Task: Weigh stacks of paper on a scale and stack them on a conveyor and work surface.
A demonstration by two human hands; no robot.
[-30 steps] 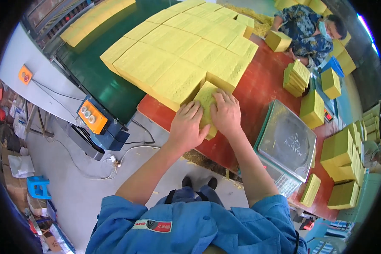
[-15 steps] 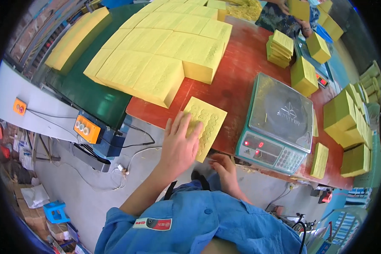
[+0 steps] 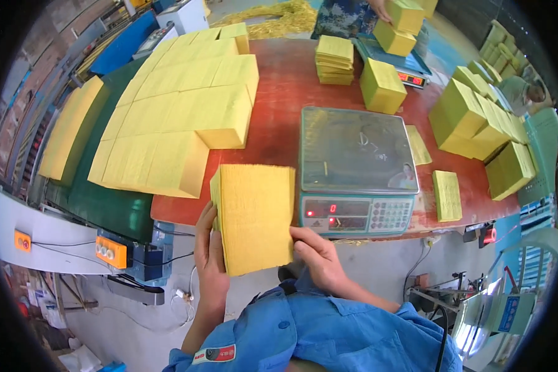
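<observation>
Between my two hands a thick stack of yellow paper (image 3: 258, 217) stands tilted up at the near edge of the red table, its broad ribbed side facing me. My left hand (image 3: 212, 257) grips the stack along its left side, with the fingers partly behind it. At the lower right edge, my right hand (image 3: 319, 257) pinches the paper with thumb and curled fingers. Just right of the stack is a digital scale (image 3: 359, 152) with a bare metal plate and a lit display.
Rows of yellow paper blocks (image 3: 180, 111) cover the left of the red table (image 3: 279, 74). More stacks (image 3: 471, 121) stand at the right, and a thin one (image 3: 447, 196) lies beside the scale. Across the table a co-worker's hand (image 3: 380, 9) touches blocks on a second scale (image 3: 409, 65).
My left hand has gone from lying on the punched face of the paper to gripping its side. The stack is now raised, and my right hand has come onto it. The view has shifted.
</observation>
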